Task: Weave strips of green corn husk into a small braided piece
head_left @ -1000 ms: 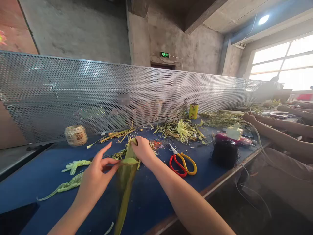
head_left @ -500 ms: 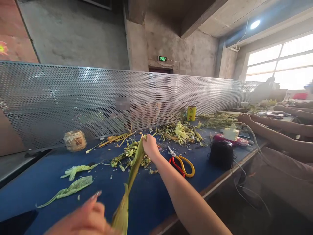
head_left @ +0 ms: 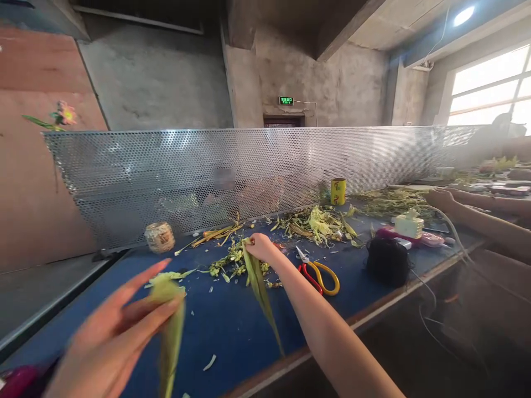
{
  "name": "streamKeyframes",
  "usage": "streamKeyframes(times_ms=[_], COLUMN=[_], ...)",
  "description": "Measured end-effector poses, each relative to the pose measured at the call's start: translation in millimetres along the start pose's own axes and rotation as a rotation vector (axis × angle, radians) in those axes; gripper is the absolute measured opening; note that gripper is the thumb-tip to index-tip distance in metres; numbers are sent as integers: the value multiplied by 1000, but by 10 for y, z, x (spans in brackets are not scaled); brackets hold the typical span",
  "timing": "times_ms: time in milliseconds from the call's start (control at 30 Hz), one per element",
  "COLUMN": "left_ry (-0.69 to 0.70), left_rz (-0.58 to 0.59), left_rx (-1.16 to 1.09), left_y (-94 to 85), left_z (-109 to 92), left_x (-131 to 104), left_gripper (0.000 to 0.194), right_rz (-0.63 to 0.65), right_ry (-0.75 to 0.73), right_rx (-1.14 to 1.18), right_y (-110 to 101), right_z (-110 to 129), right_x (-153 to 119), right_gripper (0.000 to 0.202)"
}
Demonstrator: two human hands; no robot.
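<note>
My left hand, blurred, pinches a long yellow-green husk leaf between thumb and fingers, at the lower left above the table. The leaf hangs down out of the picture. Farther off, my right hand is closed on the upper end of another husk leaf, whose tapering tip hangs toward the table's front edge. Green scraps lie just behind and below the right hand. Scissors with one red and one yellow handle lie to the right of it. A pale leaf is partly hidden behind my left fingers.
Along the back of the blue table runs a perforated metal screen. Near it stand a jar and a yellow can. A leaf heap, black yarn-like bundle and another person's arm are to the right.
The long leaf stretched down from my right hand now shows as two separate pieces, one in each hand. My left hand has risen. The view has turned left.
</note>
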State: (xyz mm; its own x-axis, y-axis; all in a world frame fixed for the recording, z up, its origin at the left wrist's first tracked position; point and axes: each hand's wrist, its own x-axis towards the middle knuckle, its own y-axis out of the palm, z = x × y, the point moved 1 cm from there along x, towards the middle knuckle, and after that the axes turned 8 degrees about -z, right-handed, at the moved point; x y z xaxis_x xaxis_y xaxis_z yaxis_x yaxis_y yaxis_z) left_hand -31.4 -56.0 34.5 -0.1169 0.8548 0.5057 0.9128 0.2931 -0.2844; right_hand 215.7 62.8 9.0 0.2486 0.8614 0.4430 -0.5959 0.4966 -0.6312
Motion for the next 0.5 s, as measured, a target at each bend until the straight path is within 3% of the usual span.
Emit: streamKeyframes(times_ms=[67,133,300,500], left_ry=[-314,-445,-445,-423], left_rz=[130,148,163,124], left_rx=[-246,-369,-476,-450], left_y=[233,475,884,991], left_z=[-85,-141,-62,270], left_x=[107,196,351,395], left_gripper=[71,75,66,60], right_rz=[54,96,176,106], right_ry=[-70,-123,-233,-238], right_rx=[7,8,30,-1], right_y=[35,51,57,118], right_z=[68,107,117,173], right_x=[-61,-114,-139,-172], right_gripper=[6,8,28,32])
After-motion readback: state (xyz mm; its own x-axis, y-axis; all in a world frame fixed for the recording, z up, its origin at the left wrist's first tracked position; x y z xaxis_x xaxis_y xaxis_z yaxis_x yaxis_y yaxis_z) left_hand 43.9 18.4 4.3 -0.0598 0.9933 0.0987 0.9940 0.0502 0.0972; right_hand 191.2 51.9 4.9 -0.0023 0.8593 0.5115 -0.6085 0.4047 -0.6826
